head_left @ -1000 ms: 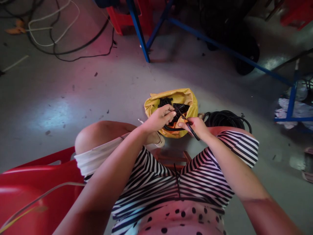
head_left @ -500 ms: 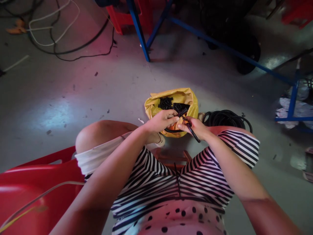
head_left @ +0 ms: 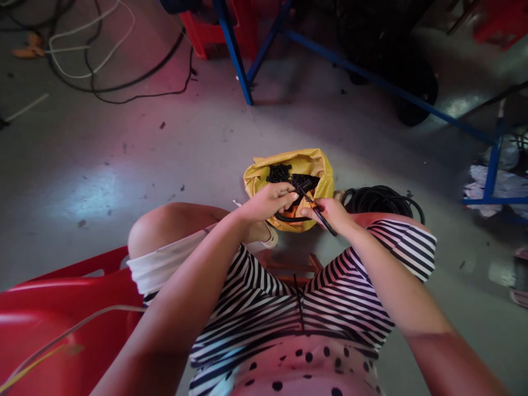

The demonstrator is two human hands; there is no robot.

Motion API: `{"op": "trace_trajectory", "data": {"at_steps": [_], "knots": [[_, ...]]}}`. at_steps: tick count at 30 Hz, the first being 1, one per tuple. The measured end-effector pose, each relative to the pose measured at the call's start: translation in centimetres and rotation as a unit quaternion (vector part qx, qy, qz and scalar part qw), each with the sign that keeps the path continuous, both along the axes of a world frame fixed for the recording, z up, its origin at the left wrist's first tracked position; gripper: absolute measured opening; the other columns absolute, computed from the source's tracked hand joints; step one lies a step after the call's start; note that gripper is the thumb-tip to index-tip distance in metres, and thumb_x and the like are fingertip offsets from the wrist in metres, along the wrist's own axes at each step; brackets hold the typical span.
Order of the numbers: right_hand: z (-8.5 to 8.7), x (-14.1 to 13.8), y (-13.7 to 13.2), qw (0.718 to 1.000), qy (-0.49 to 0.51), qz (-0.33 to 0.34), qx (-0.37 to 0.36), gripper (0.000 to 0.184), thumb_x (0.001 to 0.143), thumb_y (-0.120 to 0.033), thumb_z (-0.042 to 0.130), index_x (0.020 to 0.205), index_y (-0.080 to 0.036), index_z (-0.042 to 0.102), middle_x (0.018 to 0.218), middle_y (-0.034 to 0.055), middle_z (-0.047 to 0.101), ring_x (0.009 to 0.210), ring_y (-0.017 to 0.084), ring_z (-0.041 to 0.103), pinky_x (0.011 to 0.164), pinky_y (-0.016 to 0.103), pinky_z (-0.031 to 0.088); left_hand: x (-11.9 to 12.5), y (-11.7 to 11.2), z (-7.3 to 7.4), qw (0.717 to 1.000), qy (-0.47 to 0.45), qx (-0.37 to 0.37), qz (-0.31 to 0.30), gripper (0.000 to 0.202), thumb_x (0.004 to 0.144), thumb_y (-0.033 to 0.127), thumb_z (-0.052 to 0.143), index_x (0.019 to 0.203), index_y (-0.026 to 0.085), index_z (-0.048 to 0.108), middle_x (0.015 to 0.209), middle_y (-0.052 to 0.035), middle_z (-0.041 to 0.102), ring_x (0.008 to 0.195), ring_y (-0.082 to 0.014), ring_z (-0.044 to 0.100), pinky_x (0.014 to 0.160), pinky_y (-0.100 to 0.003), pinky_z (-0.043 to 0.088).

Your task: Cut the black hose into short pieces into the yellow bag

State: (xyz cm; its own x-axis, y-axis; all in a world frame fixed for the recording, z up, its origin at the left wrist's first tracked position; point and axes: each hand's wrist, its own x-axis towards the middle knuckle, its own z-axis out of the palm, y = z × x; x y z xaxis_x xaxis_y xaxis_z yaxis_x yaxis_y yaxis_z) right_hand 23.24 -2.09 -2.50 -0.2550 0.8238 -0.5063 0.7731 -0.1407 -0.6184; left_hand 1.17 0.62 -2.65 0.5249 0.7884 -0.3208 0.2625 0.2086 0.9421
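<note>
Nearest to us, we see a polka-dot garment (head_left: 303, 363) over black-and-white striped clothing (head_left: 346, 291), spread across the person's parted knees; beside it, at lower left, we have a red plastic chair (head_left: 78, 313) with a pale cord (head_left: 94, 314) trailing over it. Beyond the lap, both hands work close together but not joined, over the near side of an open yellow bag (head_left: 323, 162); the right hand (head_left: 333, 213) is closed around a dark-handled tool (head_left: 329, 224) with a touch of orange, its tip pointing at the fingers of the left hand (head_left: 268, 201); the left thumb and fingers are drawn in beside a black tube (head_left: 291, 219), which bows below them across the bag's near rim, though we cannot tell how firmly they grip it. Inside the bag we make out small black pieces (head_left: 279, 173); just right of it, on the grey floor (head_left: 185, 143), lies a coil of black tubing (head_left: 377, 199). Farther off we find a blue metal frame (head_left: 388, 82), a red stool (head_left: 198, 33) behind one leg, and, at upper left, tangled cords (head_left: 124, 85).
</note>
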Motion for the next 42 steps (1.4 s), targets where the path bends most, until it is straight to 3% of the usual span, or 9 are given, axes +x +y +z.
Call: {"op": "trace_trajectory", "data": {"at_steps": [14,22,26,31,36,39,42], "knots": [[0.5,0.2,0.2,1.0,-0.002,0.007,-0.013,0.062,0.076,-0.078,0.064,0.059,-0.019,0.056,0.052,0.0019,0.054,0.055,0.015,0.05,0.055,0.026,0.031,-0.1,0.0,0.0,1.0,0.003,-0.015,0.009,0.026,0.089,0.042,0.058,0.083,0.016,0.057,0.064,0.001,0.058,0.057,-0.0102,0.052,0.055,-0.022,0.043],[0.3,0.2,0.0,0.999,-0.018,0.043,-0.009,0.058,0.08,-0.076,0.061,0.08,-0.019,0.061,0.069,0.0013,0.058,0.062,0.014,0.048,0.058,0.025,0.031,0.4,-0.4,-1.0,0.998,0.029,0.0,-0.057,0.029,0.091,0.043,0.056,0.079,0.017,0.058,0.067,0.0013,0.056,0.062,-0.0108,0.052,0.057,-0.021,0.043],[0.1,0.1,0.2,0.998,-0.039,0.045,0.004,0.058,0.082,-0.076,0.06,0.077,-0.018,0.064,0.069,0.0035,0.06,0.062,0.015,0.049,0.058,0.026,0.03,0.5,-0.4,-0.8,0.999,0.021,-0.011,-0.04,0.028,0.092,0.042,0.055,0.08,0.016,0.058,0.065,0.0015,0.055,0.058,-0.0099,0.05,0.055,-0.021,0.042],[-0.3,0.2,0.3,0.999,-0.03,0.029,0.018,0.058,0.081,-0.075,0.061,0.073,-0.018,0.065,0.063,0.0031,0.059,0.06,0.015,0.05,0.058,0.026,0.03,0.4,-0.2,0.1,0.999,0.012,-0.026,-0.02,0.025,0.091,0.039,0.056,0.082,0.016,0.058,0.063,0.0021,0.054,0.056,-0.0097,0.051,0.054,-0.021,0.043],[-0.4,0.3,0.3,1.0,-0.028,0.002,0.0,0.059,0.076,-0.076,0.066,0.066,-0.018,0.061,0.056,0.0013,0.054,0.058,0.015,0.048,0.056,0.026,0.03,0.3,-0.1,0.1,1.0,0.004,-0.023,-0.011,0.025,0.09,0.04,0.057,0.082,0.016,0.058,0.062,0.0024,0.054,0.055,-0.0094,0.05,0.055,-0.021,0.042],[-0.3,0.2,0.3,0.999,0.025,-0.036,0.011,0.057,0.073,-0.074,0.069,0.066,-0.018,0.059,0.058,-0.0007,0.053,0.058,0.013,0.046,0.056,0.026,0.031,0.4,-0.2,-0.3,1.0,0.006,-0.026,-0.013,0.026,0.09,0.041,0.057,0.087,0.015,0.06,0.063,0.0021,0.055,0.056,-0.0099,0.051,0.055,-0.021,0.042],[-0.3,-0.1,0.2,0.987,0.126,-0.098,0.012,0.051,0.072,-0.067,0.073,0.074,-0.017,0.061,0.063,-0.0019,0.055,0.059,0.012,0.047,0.056,0.025,0.034,0.7,-0.4,-0.8,0.997,0.0,-0.046,-0.057,0.028,0.089,0.044,0.059,0.085,0.016,0.06,0.064,0.0014,0.056,0.057,-0.0111,0.052,0.055,-0.021,0.041]]}}
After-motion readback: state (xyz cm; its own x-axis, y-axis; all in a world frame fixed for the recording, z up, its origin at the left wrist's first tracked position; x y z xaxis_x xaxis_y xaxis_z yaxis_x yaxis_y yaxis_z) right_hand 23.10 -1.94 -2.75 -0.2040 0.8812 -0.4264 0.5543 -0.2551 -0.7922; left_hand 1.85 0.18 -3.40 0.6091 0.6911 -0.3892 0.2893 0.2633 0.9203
